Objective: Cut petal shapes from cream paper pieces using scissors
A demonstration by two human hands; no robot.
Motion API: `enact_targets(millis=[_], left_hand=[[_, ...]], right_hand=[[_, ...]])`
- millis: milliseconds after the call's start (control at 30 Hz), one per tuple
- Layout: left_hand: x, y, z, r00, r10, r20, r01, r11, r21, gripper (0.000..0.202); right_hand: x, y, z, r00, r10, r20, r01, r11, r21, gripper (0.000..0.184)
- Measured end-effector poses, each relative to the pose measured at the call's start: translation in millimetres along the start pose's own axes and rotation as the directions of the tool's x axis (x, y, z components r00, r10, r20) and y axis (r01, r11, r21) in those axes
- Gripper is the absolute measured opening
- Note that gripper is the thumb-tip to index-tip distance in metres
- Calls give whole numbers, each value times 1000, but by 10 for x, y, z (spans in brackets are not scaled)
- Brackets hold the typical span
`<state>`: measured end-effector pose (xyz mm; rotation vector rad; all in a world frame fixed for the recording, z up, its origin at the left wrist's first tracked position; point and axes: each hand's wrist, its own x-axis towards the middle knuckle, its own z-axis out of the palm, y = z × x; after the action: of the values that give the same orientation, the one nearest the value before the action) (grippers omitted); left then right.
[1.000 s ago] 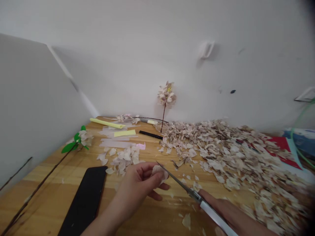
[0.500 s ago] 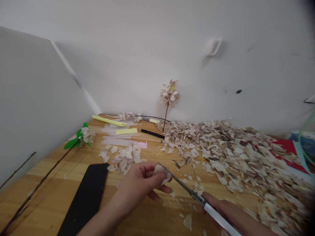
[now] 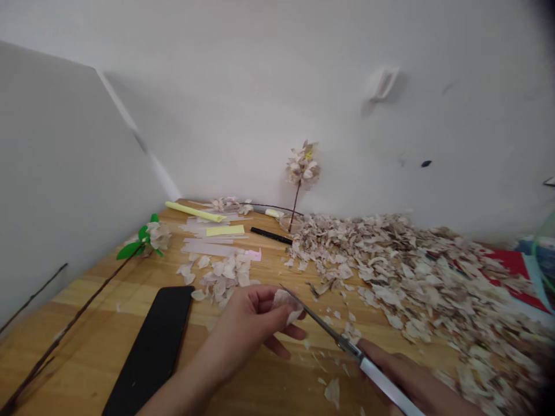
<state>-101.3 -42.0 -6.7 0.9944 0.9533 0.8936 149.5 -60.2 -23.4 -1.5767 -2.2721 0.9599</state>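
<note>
Between the thumb and fingers of my left hand (image 3: 255, 323) is a pale, thin petal (image 3: 286, 301). My right hand (image 3: 399, 370) grips a pair of scissors (image 3: 347, 344) by the white handle. Their long grey blades point up and left, with the tips at the petal's upper edge; whether they touch it I cannot tell. Small trimmings and a loose petal (image 3: 332, 393) lie on the wooden table below. Left of my hands sits a small heap of similar petals (image 3: 225, 276).
A big pile of dry petals (image 3: 407, 266) covers the right side. A black phone (image 3: 151, 346) lies at left, beside a long twig (image 3: 69, 323) with green leaves. At the back are a black pen (image 3: 271, 236), yellow paper (image 3: 225, 230) and an upright flower stem (image 3: 296, 202) against the wall.
The view has shifted slightly, so the scene sits a little further right. Both hands keep nearly the same pose; the petal appears tilted a little differently by the scissor blades.
</note>
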Motion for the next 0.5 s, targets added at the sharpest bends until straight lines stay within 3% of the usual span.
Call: enact_targets(millis=[167,333,500], left_hand=[[-3,-1,-42,998,-11,62,12,1000,-14,15],[1,-15,-77,994,-25,108,29,999,-30,15],[1,6,-78,993,-58,104,60,998,-17,15]], right_hand=[[-3,198,30,999,-26,24,26,1000,0,43],[-17,393,75,998,10,-56,-7,999,41,54],[6,378,70,998,-5,-65,9,997,74,52]])
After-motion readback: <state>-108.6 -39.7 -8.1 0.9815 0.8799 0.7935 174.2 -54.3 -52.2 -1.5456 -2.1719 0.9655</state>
